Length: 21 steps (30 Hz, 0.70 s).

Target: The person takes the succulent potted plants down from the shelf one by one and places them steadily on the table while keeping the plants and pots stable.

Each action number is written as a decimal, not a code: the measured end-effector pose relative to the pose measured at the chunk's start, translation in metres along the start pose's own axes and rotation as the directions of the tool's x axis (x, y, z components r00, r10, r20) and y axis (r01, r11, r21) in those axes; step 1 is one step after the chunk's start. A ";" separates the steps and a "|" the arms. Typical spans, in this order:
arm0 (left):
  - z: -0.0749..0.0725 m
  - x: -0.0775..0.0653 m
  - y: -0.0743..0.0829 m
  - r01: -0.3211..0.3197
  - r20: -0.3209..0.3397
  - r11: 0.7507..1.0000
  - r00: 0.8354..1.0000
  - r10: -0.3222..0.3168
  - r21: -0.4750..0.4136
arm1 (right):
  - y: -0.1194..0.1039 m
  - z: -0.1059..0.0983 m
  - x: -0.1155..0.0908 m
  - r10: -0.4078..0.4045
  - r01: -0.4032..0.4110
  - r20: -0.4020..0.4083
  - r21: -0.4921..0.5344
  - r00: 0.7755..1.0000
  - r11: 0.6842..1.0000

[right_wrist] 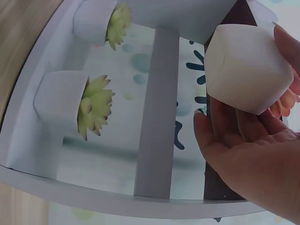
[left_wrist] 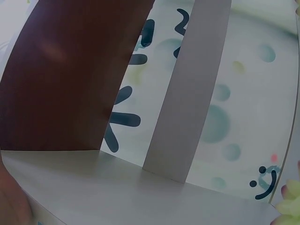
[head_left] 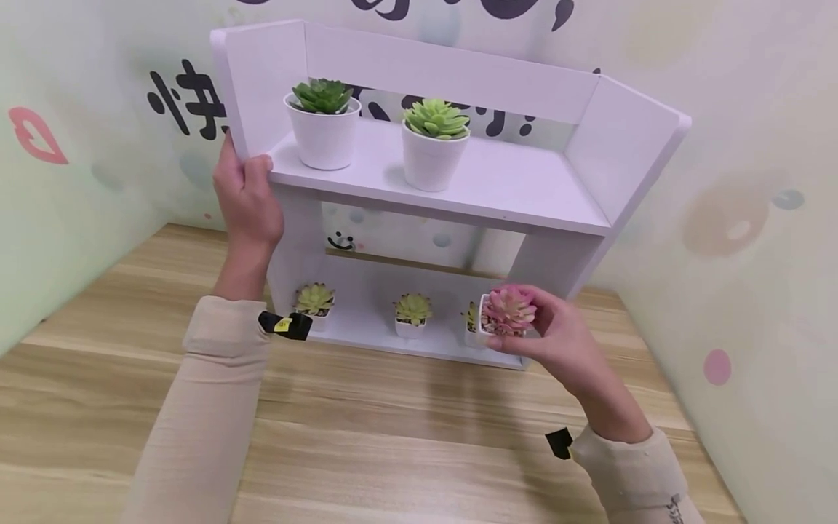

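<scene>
The left hand point(head_left: 245, 196) is raised to the left side panel of the white shelf unit point(head_left: 556, 200), with the thumb and fingers curled round the panel's front edge at the level of the upper shelf. The right hand point(head_left: 556, 338) is held lower, in front of the right end of the bottom shelf, with the palm turned up – a small white square pot with a pink succulent point(head_left: 507, 311) is gripped between thumb and fingers, clear of the board. Two round white pots point(head_left: 324, 135) with green succulents are counted on the upper shelf – three small green-planted pots point(head_left: 314, 306) on the lower one, the rightmost partly hidden behind the held pot. The unit is stood on a wooden table point(head_left: 393, 451).
</scene>
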<state>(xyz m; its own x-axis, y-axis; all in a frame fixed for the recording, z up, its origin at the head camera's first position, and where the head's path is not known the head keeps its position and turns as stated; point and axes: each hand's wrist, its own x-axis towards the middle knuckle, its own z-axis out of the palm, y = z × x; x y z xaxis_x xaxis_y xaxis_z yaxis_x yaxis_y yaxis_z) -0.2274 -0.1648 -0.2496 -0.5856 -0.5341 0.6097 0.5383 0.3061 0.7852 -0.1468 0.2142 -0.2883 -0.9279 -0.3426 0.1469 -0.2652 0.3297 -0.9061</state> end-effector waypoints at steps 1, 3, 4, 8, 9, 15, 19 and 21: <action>0.000 0.000 0.000 0.001 0.004 1.000 1.000 -0.001 -0.003 | 0.001 0.000 0.000 -0.002 0.002 0.001 -0.001 1.000 1.000; 0.000 0.000 0.001 0.004 0.013 1.000 1.000 -0.004 -0.005 | 0.003 0.000 0.000 -0.002 0.002 0.007 0.002 1.000 1.000; 0.000 0.000 0.001 0.007 0.020 1.000 1.000 -0.007 -0.004 | 0.003 0.000 0.001 -0.003 0.003 0.009 0.006 1.000 1.000; -0.001 0.000 0.001 0.008 0.024 1.000 1.000 -0.008 -0.004 | 0.004 0.001 0.002 -0.010 0.010 0.026 0.008 1.000 1.000; 0.000 0.000 0.001 0.007 0.022 1.000 1.000 -0.007 -0.005 | 0.004 0.001 0.003 -0.014 0.014 0.030 0.007 0.999 1.000; 0.000 0.000 0.000 -0.002 0.003 1.000 1.000 0.002 -0.022 | 0.005 0.001 0.004 -0.023 0.025 0.050 -0.039 0.998 0.999; 0.000 0.000 0.000 -0.007 0.011 1.000 1.000 0.008 -0.022 | 0.006 0.002 0.004 -0.007 0.012 0.058 -0.090 0.998 0.996; 0.000 0.001 0.001 -0.010 0.015 1.000 1.000 0.010 -0.013 | 0.007 0.003 0.005 0.000 0.007 0.062 -0.112 0.998 0.994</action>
<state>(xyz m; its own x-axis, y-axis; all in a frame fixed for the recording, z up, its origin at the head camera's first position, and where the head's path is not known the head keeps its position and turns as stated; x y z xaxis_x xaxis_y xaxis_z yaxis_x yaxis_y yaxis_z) -0.2270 -0.1651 -0.2483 -0.5893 -0.5190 0.6191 0.5518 0.3012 0.7777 -0.1523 0.2124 -0.2953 -0.9098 -0.3966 0.1223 -0.2995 0.4233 -0.8550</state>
